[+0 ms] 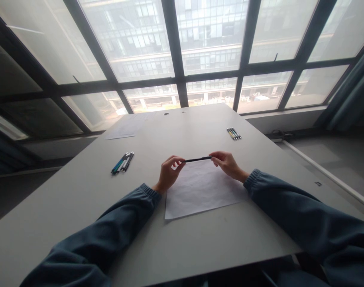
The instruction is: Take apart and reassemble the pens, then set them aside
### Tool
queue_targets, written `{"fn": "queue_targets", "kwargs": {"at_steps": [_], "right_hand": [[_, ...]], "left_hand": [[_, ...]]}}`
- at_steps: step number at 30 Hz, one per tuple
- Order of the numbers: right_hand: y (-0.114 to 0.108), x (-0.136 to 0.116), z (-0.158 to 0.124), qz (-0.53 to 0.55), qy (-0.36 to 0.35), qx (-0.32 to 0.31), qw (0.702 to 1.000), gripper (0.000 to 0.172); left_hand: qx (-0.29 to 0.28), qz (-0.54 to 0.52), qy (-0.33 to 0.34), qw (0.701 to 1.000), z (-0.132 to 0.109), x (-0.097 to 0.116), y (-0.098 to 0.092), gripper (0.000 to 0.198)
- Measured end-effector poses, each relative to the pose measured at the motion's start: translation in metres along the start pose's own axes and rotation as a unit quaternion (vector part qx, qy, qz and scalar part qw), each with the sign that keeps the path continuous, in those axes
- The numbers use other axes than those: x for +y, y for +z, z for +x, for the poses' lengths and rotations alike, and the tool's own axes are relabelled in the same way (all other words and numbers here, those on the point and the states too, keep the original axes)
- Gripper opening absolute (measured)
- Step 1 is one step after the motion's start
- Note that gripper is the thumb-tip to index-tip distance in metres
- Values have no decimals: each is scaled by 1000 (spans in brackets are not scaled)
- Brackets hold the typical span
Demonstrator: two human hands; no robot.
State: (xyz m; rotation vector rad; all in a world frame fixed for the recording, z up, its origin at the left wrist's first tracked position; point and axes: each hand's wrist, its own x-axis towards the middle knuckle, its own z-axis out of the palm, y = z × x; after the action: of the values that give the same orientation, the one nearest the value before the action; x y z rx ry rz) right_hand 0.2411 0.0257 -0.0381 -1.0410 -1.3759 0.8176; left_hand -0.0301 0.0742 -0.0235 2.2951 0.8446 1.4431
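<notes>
A dark pen [196,159] is held level between my two hands, above the far edge of a white sheet of paper [199,195]. My left hand [170,171] pinches its left end between thumb and fingers. The right end, where a clip seems to show, is pinched by my right hand [228,164]. Both wrists rest low over the sides of the sheet. The pen's tips are partly hidden by my fingertips.
On the white table [134,239], a group of several pens [122,163] lies to the left. Another group of several pens [233,133] is at the back right. Flat paper [122,129] lies at the back left. Large windows [208,36] stand beyond the table's far edge.
</notes>
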Motion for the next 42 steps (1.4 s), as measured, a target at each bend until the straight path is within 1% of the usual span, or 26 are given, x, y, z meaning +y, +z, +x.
{"fn": "queue_targets", "kwargs": {"at_steps": [4, 10, 14, 19, 23, 27, 33, 42], "right_hand": [[2, 2, -1, 8, -3, -24, 1000, 34], [2, -1, -2, 0, 22, -30, 999, 36], [1, -8, -4, -1, 16, -32, 999, 40], [2, -13, -6, 9, 17, -40, 999, 39], [1, -15, -6, 8, 19, -44, 999, 41], [1, -14, -7, 6, 20, -46, 999, 42], [2, -13, -7, 5, 33, -52, 998, 42], [2, -9, -7, 13, 37, -59, 998, 39]], "left_hand": [[1, -1, 0, 1000, 0, 0, -1, 6], [-9, -3, -12, 1000, 0, 0, -1, 12], [-28, 11, -9, 1000, -1, -2, 0, 16], [-60, 49, 1, 997, -4, -6, 2, 18], [-91, 85, 19, 992, -5, -6, 0, 20], [-110, 104, 46, 987, -5, -3, -2, 24], [-110, 107, 66, 986, -5, -4, -4, 28], [-105, 103, 39, 988, -5, -5, -3, 38]]}}
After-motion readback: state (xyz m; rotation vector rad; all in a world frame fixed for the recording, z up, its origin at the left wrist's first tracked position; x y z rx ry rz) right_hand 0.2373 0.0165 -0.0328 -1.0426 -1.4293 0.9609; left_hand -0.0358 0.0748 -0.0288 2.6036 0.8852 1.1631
